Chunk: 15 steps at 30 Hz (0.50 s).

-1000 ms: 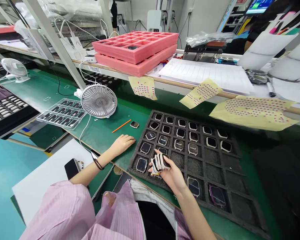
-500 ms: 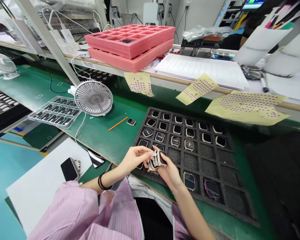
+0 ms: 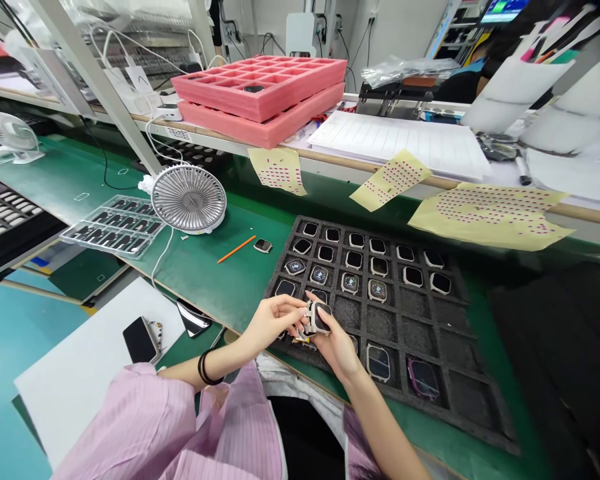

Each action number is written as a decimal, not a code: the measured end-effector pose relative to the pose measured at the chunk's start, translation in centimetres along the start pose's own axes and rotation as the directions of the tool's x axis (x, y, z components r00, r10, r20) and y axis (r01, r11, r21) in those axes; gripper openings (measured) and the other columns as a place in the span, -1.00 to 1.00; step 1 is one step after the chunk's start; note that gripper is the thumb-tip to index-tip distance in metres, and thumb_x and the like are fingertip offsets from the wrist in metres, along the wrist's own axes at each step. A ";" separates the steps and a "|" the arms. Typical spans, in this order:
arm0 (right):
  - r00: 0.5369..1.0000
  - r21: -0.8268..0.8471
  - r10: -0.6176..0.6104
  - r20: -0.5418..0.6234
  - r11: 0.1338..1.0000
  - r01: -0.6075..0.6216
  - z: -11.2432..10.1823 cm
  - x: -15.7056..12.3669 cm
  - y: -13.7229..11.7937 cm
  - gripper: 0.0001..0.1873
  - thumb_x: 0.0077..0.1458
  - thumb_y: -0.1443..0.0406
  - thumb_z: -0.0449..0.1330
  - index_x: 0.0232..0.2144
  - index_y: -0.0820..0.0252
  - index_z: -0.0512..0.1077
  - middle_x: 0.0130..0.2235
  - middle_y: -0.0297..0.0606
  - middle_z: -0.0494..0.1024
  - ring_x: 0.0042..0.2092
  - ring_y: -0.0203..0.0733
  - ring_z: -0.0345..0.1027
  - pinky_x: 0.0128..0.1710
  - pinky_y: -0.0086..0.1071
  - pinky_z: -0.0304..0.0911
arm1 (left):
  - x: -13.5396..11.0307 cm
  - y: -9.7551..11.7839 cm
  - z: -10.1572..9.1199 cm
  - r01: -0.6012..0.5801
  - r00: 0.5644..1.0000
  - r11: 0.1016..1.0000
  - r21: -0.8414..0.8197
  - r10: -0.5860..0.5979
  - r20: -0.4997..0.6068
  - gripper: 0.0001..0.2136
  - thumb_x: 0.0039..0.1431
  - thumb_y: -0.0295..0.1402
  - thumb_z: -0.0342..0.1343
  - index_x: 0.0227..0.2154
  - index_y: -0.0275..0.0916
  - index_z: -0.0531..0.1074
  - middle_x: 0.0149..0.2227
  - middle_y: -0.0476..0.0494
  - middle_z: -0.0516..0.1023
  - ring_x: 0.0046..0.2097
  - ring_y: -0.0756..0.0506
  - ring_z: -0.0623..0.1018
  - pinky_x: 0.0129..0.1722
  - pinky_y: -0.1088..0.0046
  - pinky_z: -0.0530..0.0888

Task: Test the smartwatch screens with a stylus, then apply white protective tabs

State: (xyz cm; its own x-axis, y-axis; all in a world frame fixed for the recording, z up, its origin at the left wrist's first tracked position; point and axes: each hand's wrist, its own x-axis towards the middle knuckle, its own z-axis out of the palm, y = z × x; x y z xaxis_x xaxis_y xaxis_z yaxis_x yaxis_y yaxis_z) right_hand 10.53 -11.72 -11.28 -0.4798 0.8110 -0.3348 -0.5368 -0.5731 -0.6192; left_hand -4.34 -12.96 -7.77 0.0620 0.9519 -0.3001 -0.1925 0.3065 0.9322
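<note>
Over the near part of the foam tray, my right hand (image 3: 337, 343) holds a pale-cased smartwatch (image 3: 322, 317) with a dark screen, thumb on its face. More pale pieces sit close under it, partly hidden by fingers. My left hand (image 3: 277, 317) is closed in a pinch at the watch's left edge; whether a separate small part lies between its fingertips I cannot tell. A bit of yellow shows below the fingers. The dark grey foam tray (image 3: 387, 307) beneath has many square pockets, several holding smartwatches, some with lit screens. A purple-framed watch (image 3: 423, 378) lies in a near pocket.
Left of the tray lie a single watch (image 3: 263, 246) and an orange stick (image 3: 237, 249). Beyond them stand a small fan (image 3: 189, 199) and a clear parts box (image 3: 115, 227). Pink foam trays (image 3: 260, 93) sit on the shelf above. A phone (image 3: 141, 340) lies at left.
The pale watch pieces in my right hand looked fanned out before; now they sit closer together, the top face turned more toward me. My left hand stays pinched at their edge.
</note>
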 end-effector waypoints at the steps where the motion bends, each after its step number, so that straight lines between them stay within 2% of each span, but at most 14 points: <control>1: 1.000 -0.001 -0.001 -0.002 1.000 0.001 0.0 0.0 0.0 -0.38 0.08 0.12 0.25 0.19 0.02 0.30 -0.30 -0.37 0.53 -0.27 -0.19 0.38 -0.22 -0.28 0.34 | -0.2 -0.2 0.0 -0.033 0.999 0.999 0.019 0.033 -0.008 -0.60 -0.07 -0.13 0.35 -0.28 -0.38 0.53 -0.49 -0.09 0.58 -0.51 0.01 0.52 -0.48 0.49 0.51; 3: 1.000 -0.013 -0.011 -0.016 1.000 0.011 0.0 -0.1 0.0 -0.39 0.07 0.11 0.25 0.17 0.03 0.32 -0.25 -0.35 0.55 -0.23 -0.18 0.39 -0.20 -0.28 0.34 | -0.5 -0.6 0.1 -0.084 0.996 0.995 0.058 0.085 -0.003 -0.58 -0.01 -0.09 0.30 -0.25 -0.39 0.56 -0.50 -0.10 0.57 -0.54 0.04 0.47 -0.50 0.50 0.47; 5: 0.999 -0.028 -0.020 -0.037 0.999 0.019 0.0 -0.1 -0.1 -0.41 0.06 0.11 0.25 0.14 0.04 0.36 -0.20 -0.32 0.56 -0.19 -0.16 0.41 -0.16 -0.28 0.34 | -0.9 -1.0 0.1 -0.098 0.994 0.990 0.106 0.093 0.052 -0.50 0.07 -0.05 0.23 -0.08 -0.40 0.53 -0.54 -0.08 0.56 -0.61 0.08 0.38 -0.57 0.54 0.39; 7: 0.998 -0.035 -0.022 -0.052 0.999 0.020 0.0 -0.1 -0.1 -0.44 0.05 0.10 0.26 0.11 0.04 0.40 -0.15 -0.32 0.57 -0.14 -0.14 0.42 -0.12 -0.29 0.33 | -1.3 -1.2 0.0 -0.102 0.987 0.981 0.163 0.080 0.136 -0.39 0.16 -0.05 0.15 0.15 -0.38 0.37 -0.58 -0.06 0.54 -0.65 0.10 0.28 -0.62 0.58 0.29; 9: 0.999 -0.039 -0.013 -0.049 0.999 0.011 0.0 -0.1 -0.2 -0.46 0.05 0.10 0.26 0.09 0.02 0.41 -0.13 -0.32 0.58 -0.11 -0.14 0.42 -0.09 -0.29 0.32 | -1.7 -1.5 -0.1 -0.126 0.978 0.967 0.222 0.083 0.192 -0.35 0.23 -0.08 0.08 0.28 -0.36 0.17 -0.59 -0.04 0.54 -0.66 0.11 0.23 -0.64 0.60 0.23; 11: 0.999 -0.042 -0.004 -0.036 0.999 0.003 0.0 -0.2 -0.2 -0.46 0.06 0.10 0.25 0.10 0.02 0.41 -0.14 -0.33 0.59 -0.12 -0.14 0.43 -0.09 -0.30 0.31 | -1.9 -1.7 -0.3 -0.193 0.968 0.938 0.288 0.133 0.214 -0.37 0.28 -0.13 0.03 0.30 -0.35 0.10 -0.59 -0.02 0.54 -0.66 0.11 0.22 -0.63 0.62 0.22; 15: 0.999 -0.039 -0.009 -0.038 0.999 0.007 0.1 -0.2 -0.1 -0.46 0.08 0.11 0.25 0.12 0.03 0.40 -0.15 -0.32 0.59 -0.17 -0.17 0.42 -0.14 -0.31 0.33 | -1.7 -2.1 -0.4 -0.379 0.924 0.812 0.443 0.307 0.227 -0.50 0.32 -0.26 -0.01 0.27 -0.31 0.20 -0.59 0.01 0.55 -0.59 0.09 0.33 -0.50 0.64 0.35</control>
State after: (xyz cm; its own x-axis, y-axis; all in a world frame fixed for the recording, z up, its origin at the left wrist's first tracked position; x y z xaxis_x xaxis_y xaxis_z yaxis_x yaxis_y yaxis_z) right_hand 10.63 -11.80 -11.11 -0.4481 0.8199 -0.3564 -0.5128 -0.5622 -0.6488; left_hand -4.43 -15.26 -9.33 0.2206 0.9738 0.0545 0.2544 -0.1114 0.9607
